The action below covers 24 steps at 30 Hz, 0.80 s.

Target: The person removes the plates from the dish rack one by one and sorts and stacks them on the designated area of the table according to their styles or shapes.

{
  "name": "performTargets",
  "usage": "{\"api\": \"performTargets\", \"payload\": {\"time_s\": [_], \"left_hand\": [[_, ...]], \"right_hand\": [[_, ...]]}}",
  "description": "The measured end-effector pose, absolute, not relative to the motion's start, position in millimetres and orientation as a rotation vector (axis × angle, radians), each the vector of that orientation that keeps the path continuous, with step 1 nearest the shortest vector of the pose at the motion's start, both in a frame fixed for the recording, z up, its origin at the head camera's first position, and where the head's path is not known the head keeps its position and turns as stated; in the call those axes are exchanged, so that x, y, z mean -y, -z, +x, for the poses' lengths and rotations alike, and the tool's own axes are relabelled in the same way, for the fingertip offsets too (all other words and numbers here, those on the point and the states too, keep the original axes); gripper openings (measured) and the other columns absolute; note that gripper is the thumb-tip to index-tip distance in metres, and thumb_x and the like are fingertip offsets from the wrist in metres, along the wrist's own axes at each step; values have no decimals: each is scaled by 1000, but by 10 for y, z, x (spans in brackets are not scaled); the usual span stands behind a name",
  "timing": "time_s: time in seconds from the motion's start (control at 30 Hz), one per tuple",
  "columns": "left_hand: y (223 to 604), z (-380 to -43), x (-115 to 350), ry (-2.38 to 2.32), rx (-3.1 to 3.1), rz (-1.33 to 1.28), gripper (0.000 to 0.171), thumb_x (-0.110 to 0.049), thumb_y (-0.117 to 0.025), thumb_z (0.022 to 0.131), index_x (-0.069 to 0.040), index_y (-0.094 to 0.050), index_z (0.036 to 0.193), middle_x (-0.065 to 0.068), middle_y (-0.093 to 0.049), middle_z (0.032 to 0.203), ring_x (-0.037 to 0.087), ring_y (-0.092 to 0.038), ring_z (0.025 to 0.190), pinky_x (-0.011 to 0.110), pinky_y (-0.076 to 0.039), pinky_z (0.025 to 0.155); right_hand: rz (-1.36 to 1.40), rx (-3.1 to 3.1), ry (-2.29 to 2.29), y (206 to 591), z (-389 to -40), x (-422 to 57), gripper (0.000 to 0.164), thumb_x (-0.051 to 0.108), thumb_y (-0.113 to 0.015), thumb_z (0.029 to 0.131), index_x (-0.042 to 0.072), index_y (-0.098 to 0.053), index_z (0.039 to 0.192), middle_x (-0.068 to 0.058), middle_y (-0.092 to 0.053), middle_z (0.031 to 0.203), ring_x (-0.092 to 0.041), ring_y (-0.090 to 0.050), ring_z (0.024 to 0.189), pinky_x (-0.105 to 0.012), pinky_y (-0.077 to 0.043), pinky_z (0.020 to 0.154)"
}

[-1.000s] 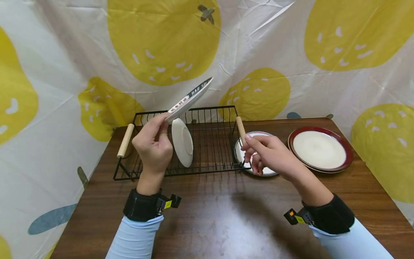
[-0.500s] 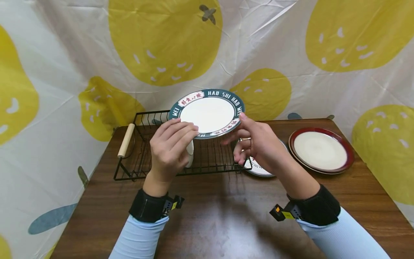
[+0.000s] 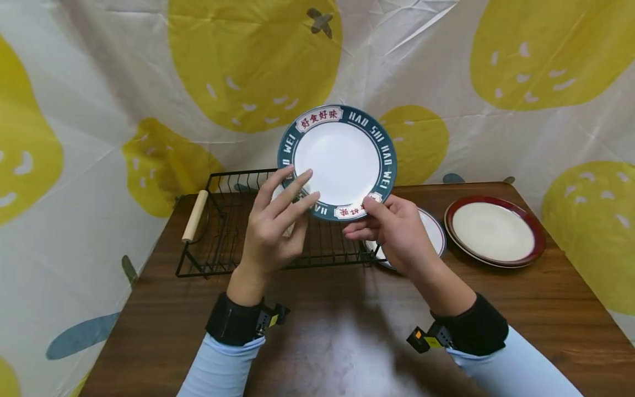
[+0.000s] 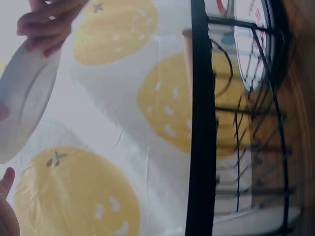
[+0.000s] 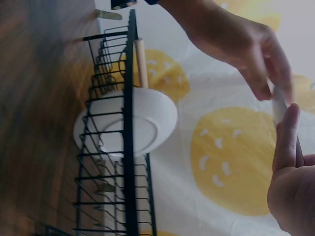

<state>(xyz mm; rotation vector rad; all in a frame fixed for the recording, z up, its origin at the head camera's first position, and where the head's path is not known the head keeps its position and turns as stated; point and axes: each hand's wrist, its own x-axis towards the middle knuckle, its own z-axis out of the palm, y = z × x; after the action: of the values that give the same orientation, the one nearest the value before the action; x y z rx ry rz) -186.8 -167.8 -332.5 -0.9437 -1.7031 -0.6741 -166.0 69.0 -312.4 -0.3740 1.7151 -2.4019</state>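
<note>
A white plate with a teal lettered rim is held up above the dish rack, its face turned toward the head camera. My right hand pinches its lower right rim, thumb on the front and fingers behind. At the lower left rim, my left hand has its fingers spread and fairly straight over the plate's front. In the left wrist view, the left thumb stands apart from the plate's edge. Another white plate stands on edge in the rack, mostly hidden in the head view.
Right of the rack lies a white plate with a thin-lined rim, partly behind my right hand. Farther right are stacked cream plates with a dark red rim. A patterned curtain hangs behind the wooden table.
The plate has turned from edge-on to facing the camera and moved right. My right hand has come from beside the rack to grip its rim; the left fingers have spread.
</note>
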Motion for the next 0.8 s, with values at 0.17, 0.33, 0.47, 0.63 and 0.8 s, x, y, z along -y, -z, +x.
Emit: {"api": "performTargets", "payload": {"time_s": [0.17, 0.33, 0.47, 0.63, 0.8], "left_hand": [[3370, -1788, 1585, 1158, 1629, -833, 41, 7, -63, 87, 9, -69, 128, 26, -47, 163, 44, -46, 150, 53, -46, 124], [3391, -1705, 1548, 1812, 1611, -675, 57, 0, -60, 97, 9, -45, 152, 22, -37, 170, 31, -53, 147, 39, -56, 115], [3414, -1698, 1530, 2113, 1708, -586, 58, -6, -59, 103, -1, -42, 158, 29, -58, 149, 16, -71, 123, 31, -63, 100], [3433, -1699, 1493, 2140, 1777, -586, 51, 1, -60, 103, 2, -47, 153, 34, -68, 125, 11, -78, 97, 32, -68, 82], [3436, -1717, 1500, 2153, 1785, -596, 51, 5, -59, 103, 4, -48, 153, 36, -71, 120, 13, -79, 90, 39, -69, 76]], "right_hand": [[-397, -1704, 2457, 3243, -1636, -673, 29, 16, -44, 115, -8, -55, 128, -5, -82, 100, -14, -81, 80, -34, -69, 79], [-415, -1725, 2465, 3306, -1623, -670, 31, 18, -44, 116, -8, -57, 127, -7, -82, 103, -15, -82, 82, -35, -69, 81], [-430, -1716, 2477, 3351, -1605, -658, 30, 20, -45, 115, -5, -57, 128, -5, -82, 103, -15, -82, 83, -36, -68, 83], [-419, -1706, 2475, 3429, -1592, -633, 28, 19, -47, 115, -3, -59, 128, -2, -82, 102, -15, -81, 83, -37, -68, 83], [-367, -1841, 2428, 3510, -1615, -669, 30, 17, -54, 112, -8, -61, 129, 0, -80, 103, -17, -81, 88, -41, -69, 85]]}}
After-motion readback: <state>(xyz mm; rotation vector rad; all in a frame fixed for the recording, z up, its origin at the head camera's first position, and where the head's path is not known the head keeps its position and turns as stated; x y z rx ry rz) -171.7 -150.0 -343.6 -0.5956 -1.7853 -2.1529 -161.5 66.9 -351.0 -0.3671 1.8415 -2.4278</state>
